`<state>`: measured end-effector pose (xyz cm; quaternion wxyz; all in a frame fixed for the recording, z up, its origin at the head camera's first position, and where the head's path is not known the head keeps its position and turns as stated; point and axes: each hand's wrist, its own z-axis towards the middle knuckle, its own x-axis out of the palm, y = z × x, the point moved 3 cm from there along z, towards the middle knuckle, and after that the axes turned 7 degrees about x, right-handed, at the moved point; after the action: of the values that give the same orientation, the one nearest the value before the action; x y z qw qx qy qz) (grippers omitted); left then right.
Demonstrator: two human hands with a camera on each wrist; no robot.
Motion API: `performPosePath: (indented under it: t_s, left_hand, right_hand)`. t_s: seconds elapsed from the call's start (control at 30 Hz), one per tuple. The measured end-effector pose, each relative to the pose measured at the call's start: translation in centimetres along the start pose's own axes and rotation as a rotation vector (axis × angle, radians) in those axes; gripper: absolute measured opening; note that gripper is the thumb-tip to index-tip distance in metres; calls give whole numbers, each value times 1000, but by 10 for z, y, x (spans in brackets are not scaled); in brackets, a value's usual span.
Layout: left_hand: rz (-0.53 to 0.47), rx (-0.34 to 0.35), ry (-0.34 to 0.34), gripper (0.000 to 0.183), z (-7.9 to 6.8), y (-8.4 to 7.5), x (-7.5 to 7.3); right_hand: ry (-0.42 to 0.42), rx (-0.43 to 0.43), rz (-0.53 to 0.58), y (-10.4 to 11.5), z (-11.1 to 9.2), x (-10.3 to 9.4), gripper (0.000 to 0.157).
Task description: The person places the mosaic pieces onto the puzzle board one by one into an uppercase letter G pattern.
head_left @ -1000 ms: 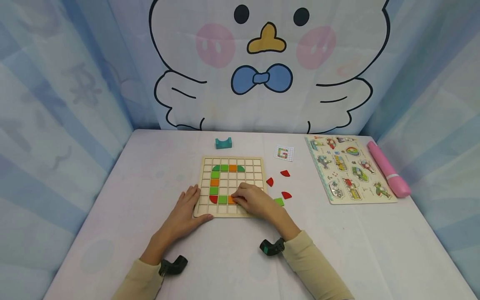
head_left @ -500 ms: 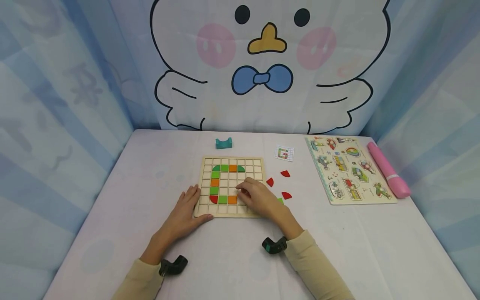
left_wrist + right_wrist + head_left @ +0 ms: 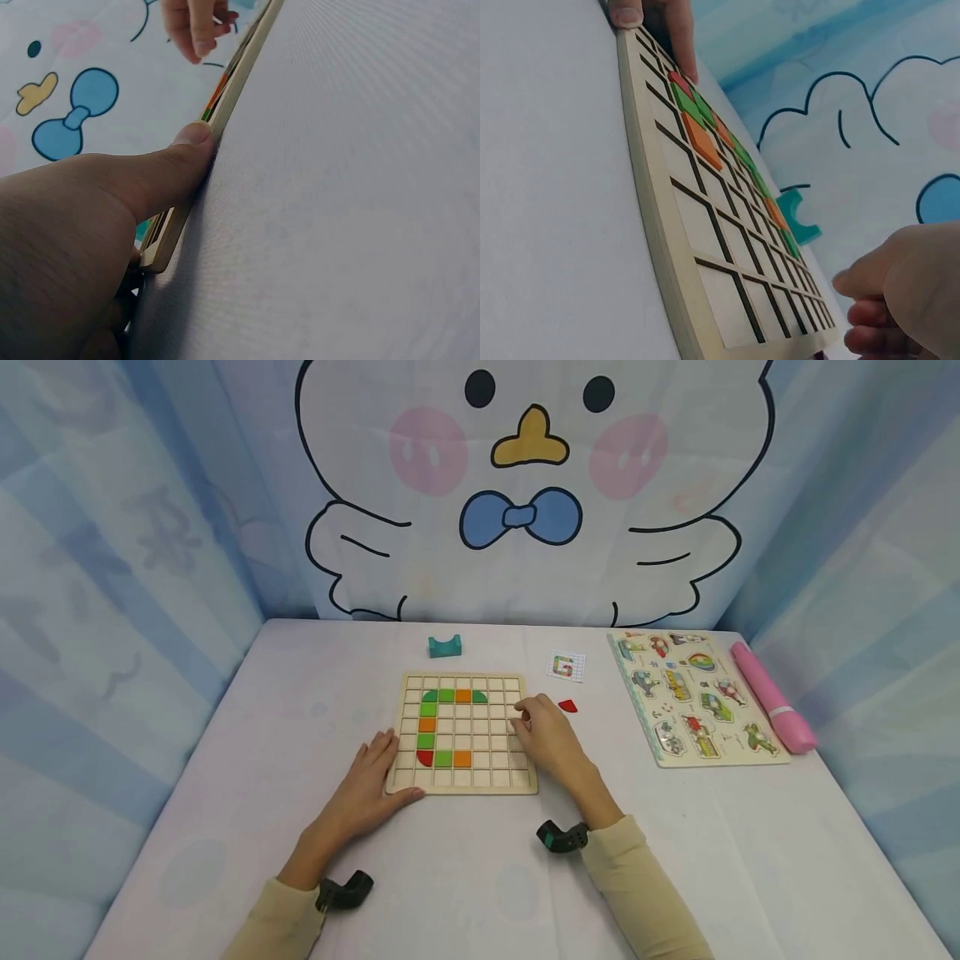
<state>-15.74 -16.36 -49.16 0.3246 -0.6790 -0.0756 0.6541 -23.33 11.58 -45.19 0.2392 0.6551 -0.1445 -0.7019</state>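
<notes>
My left hand (image 3: 363,789) rests at the left front corner of the wooden grid board (image 3: 480,735), fingers along its left side. In the left wrist view the thumb (image 3: 169,169) presses against the front edge. Green, orange and red tiles form a C-like outline in the grid, ending in an orange tile (image 3: 462,759) on the lower row. My right hand (image 3: 551,735) hovers over the board's right edge, thumb and fingertips apart, with nothing visible between them. In the right wrist view its fingers (image 3: 874,337) are loosely bent. A red quarter-round piece (image 3: 567,706) lies just beyond the hand.
Behind the board stand a teal notched block (image 3: 445,647) and a small pattern card (image 3: 566,666). Farther right lie a picture puzzle board (image 3: 693,702) and a pink cylindrical object (image 3: 772,697). A printed curtain (image 3: 517,585) closes off the back.
My right hand has let go of the orange tile on the lower row and moved right and back to the board's right edge, covering some loose pieces. My left hand stays put.
</notes>
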Motion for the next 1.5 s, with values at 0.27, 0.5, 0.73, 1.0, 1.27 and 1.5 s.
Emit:
performPosePath:
  t_s: [0.27, 0.5, 0.73, 1.0, 1.27, 1.5]
  left_hand:
    - [11, -10, 22, 99, 3, 3, 1]
    - [5, -17, 23, 100, 4, 4, 1]
    - [3, -17, 24, 100, 4, 4, 2]
    - [4, -20, 33, 101, 6, 6, 3]
    - [-14, -19, 31, 100, 3, 4, 2]
    - [-18, -22, 24, 101, 1, 3, 4]
  right_hand:
    - [0, 114, -77, -19, 5, -4, 34]
    - [46, 157, -100, -27, 7, -2, 34]
    - [61, 176, -100, -31, 8, 0, 36]
    - [38, 162, -38, -32, 8, -1, 27]
    - [6, 137, 2, -27, 9, -5, 21]
    - [-22, 94, 51, -17, 6, -10, 21]
